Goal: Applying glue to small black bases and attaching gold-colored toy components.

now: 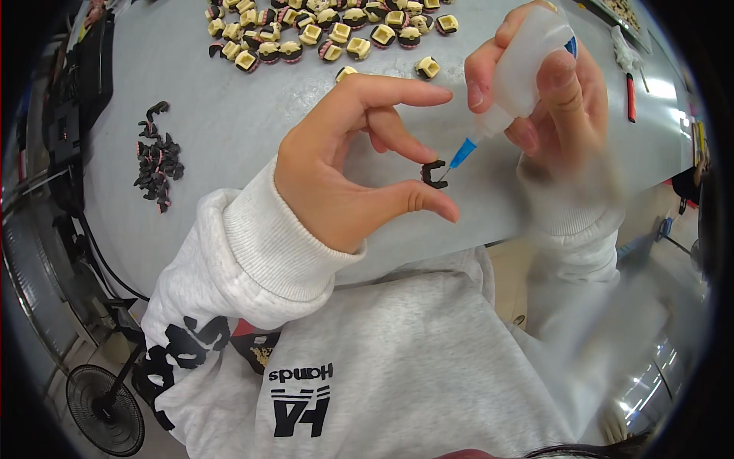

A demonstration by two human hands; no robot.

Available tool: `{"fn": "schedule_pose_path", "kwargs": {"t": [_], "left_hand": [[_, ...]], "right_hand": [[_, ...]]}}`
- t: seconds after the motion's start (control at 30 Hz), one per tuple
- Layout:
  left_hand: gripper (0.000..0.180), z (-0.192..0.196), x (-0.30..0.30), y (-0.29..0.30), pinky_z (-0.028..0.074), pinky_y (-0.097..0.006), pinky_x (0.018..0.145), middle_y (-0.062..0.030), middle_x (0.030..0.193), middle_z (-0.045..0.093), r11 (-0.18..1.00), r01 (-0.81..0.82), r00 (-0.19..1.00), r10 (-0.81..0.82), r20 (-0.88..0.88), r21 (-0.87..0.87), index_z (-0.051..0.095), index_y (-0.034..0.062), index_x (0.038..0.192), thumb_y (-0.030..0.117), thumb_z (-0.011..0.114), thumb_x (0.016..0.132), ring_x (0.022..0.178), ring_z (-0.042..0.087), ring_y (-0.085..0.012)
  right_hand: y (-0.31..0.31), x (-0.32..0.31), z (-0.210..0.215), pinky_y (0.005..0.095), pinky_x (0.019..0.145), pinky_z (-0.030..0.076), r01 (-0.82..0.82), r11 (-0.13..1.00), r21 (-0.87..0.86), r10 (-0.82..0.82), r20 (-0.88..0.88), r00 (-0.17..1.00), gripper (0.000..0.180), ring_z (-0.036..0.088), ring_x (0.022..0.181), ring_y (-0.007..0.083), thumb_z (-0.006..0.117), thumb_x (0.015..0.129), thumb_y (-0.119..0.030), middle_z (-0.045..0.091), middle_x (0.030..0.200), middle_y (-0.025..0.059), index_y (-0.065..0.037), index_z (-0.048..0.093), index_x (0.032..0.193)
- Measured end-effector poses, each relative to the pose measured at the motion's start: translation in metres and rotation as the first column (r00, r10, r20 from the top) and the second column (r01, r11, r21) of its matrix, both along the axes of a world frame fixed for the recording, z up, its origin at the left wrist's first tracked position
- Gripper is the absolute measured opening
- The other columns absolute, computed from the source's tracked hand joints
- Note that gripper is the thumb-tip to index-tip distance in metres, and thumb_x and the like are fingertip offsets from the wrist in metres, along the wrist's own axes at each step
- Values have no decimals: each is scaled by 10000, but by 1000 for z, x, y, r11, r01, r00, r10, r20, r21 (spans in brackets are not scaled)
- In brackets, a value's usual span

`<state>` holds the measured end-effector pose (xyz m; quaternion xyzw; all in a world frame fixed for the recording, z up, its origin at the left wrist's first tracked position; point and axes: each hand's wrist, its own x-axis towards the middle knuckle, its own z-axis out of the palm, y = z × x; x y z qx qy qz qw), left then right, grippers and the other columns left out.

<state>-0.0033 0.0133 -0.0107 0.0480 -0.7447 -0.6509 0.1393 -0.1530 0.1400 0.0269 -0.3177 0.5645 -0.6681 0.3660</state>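
Between thumb and middle finger, my left hand (336, 157) pinches a small dark C-shaped piece (430, 175) just above the grey table. My right hand (569, 96) grips a translucent squeeze bottle (526, 67), tilted with its tip pointing down and left. A blue needle tip (462, 153) is fitted on the bottle, and its thin needle reaches into the opening of the C-shaped piece. Whether the needle touches the piece, I cannot tell. More dark curved pieces (159, 162), some with pink edges, lie in a loose pile to the left.
Many cream, black and pink small parts (329, 34) cover the far side of the grey table (229, 115). A red pen-like tool (631, 98) lies at the right. A black fan (105, 409) stands on the floor at lower left, and a black cable (103, 260) runs along the left table edge.
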Motion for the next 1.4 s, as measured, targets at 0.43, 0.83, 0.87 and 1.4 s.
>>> {"fn": "schedule_pose_path", "kwargs": {"t": [0.43, 0.83, 0.87, 1.4], "left_hand": [[799, 4, 2, 0, 364, -249, 785, 28, 738, 578, 1000, -8, 1000, 8, 27, 8, 490, 16, 1149, 139, 880, 463, 739, 430, -77], [781, 4, 0, 2, 380, -239, 789, 34, 730, 534, 1000, 8, 999, -9, 36, 29, 493, 13, 1137, 113, 880, 466, 753, 457, -75], [781, 4, 1, 2, 380, -239, 789, 34, 730, 534, 1000, 7, 999, -8, 37, 28, 493, 13, 1137, 113, 880, 466, 753, 457, -75], [770, 6, 4, 1, 370, -247, 817, 29, 727, 532, 999, -11, 999, 8, 53, 44, 494, 8, 1131, 92, 878, 469, 747, 458, -74]], "right_hand": [[1, -1, 2, 174, 349, 269, 15, 1000, -7, -15, -2, 1000, 432, 341, 369, 49, 564, 848, -421, 613, 694, 220, -7, 461, 912], [0, -1, 2, 176, 338, 262, 30, 999, -45, -32, -45, 998, 424, 330, 352, 49, 572, 845, -411, 615, 693, 224, -7, 458, 904], [0, -1, 2, 176, 338, 263, 26, 999, -48, -28, -57, 998, 424, 331, 352, 49, 573, 845, -411, 614, 693, 224, -7, 458, 903], [-3, 2, 1, 176, 327, 267, 82, 995, -61, -87, -79, 993, 441, 332, 334, 55, 578, 839, -424, 606, 675, 230, -2, 455, 885]]}}
